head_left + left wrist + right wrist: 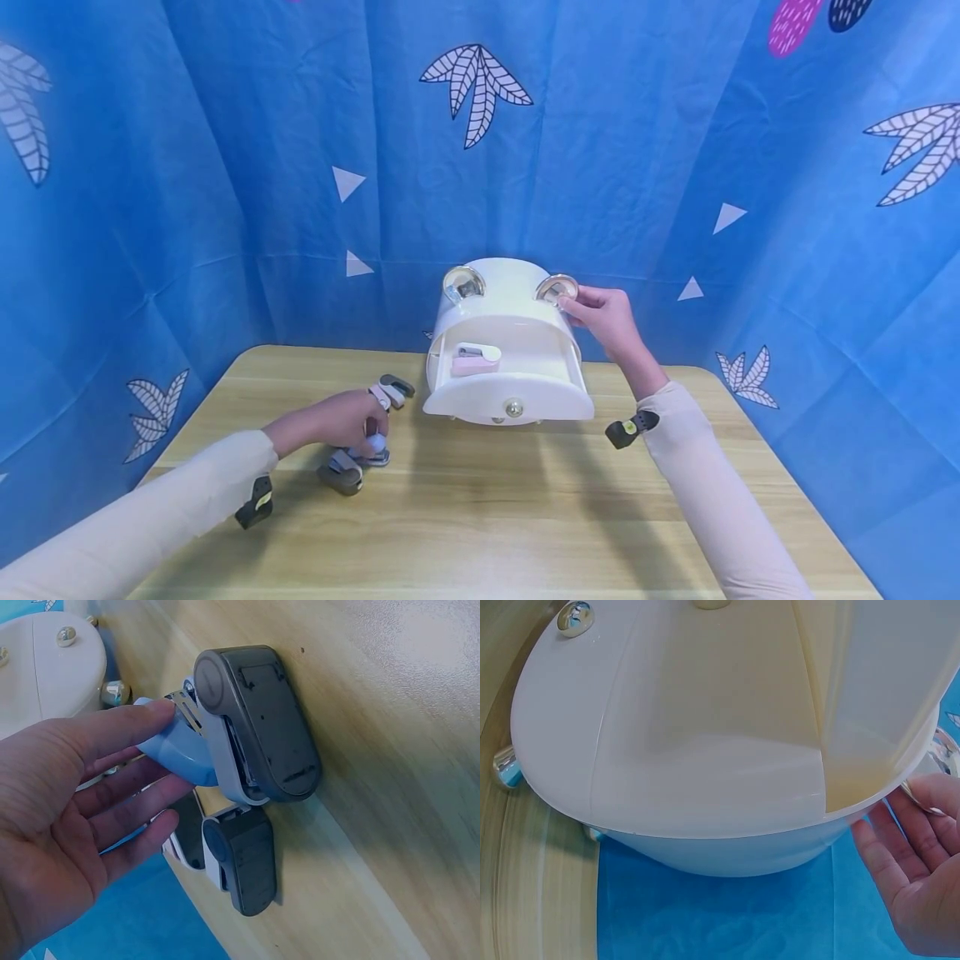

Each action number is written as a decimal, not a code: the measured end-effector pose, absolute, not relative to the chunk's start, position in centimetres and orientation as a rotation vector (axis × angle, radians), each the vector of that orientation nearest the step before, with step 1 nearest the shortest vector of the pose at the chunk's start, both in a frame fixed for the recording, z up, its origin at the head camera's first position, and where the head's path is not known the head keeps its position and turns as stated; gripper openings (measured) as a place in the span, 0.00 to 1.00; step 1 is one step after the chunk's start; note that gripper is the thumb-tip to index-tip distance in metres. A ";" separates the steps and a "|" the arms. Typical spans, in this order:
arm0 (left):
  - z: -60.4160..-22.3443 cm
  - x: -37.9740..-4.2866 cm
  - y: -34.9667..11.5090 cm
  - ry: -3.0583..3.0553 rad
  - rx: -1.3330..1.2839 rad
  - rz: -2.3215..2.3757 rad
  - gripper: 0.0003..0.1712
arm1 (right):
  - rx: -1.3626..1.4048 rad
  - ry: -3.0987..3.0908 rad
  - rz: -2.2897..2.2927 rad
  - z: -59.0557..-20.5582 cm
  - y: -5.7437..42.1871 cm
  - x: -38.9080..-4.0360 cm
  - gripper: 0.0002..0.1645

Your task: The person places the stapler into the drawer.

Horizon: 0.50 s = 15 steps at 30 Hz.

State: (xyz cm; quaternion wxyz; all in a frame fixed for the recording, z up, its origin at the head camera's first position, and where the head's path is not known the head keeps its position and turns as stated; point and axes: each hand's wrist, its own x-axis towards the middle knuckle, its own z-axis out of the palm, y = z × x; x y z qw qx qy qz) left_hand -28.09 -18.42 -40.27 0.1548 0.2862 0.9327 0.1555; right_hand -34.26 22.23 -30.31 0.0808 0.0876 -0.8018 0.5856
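Note:
My left hand (347,419) pinches a small light-blue stapler (186,756) between thumb and fingers, low over the table left of the white cabinet (512,287). Right beside it lies a dark-grey stapler (259,724), and a second dark-grey one (247,859) is a little farther back. The cabinet's drawer (517,393) is pulled out, with a pink-and-white stapler (476,358) at its left side. On the cabinet's right side, my right hand (606,323) grips the gold-rimmed round ear (557,289) by its edge.
The matching left ear (463,283) stands on the cabinet's top. A round metallic knob (513,407) sticks out from the drawer front. The wooden table (480,517) meets a blue patterned curtain (480,183) at the back and sides.

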 end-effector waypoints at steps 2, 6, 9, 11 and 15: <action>-40.2 -28.1 -18.4 2.679 0.824 0.443 0.09 | 0.269 -2.401 1.739 -30.3 22.2 -34.3 0.23; -39.9 -28.4 -18.6 2.678 0.853 0.446 0.08 | 0.271 -2.407 1.728 -30.3 22.1 -34.3 0.23; -39.3 -28.7 -18.8 2.677 0.894 0.445 0.09 | 0.270 -2.406 1.725 -30.4 22.1 -34.3 0.24; -38.6 -29.0 -18.8 2.673 0.917 0.435 0.09 | 0.268 -2.400 1.727 -30.4 22.2 -34.3 0.24; -36.5 -29.6 -18.6 2.651 0.873 0.431 0.11 | 0.259 -2.393 1.731 -30.3 22.2 -34.3 0.24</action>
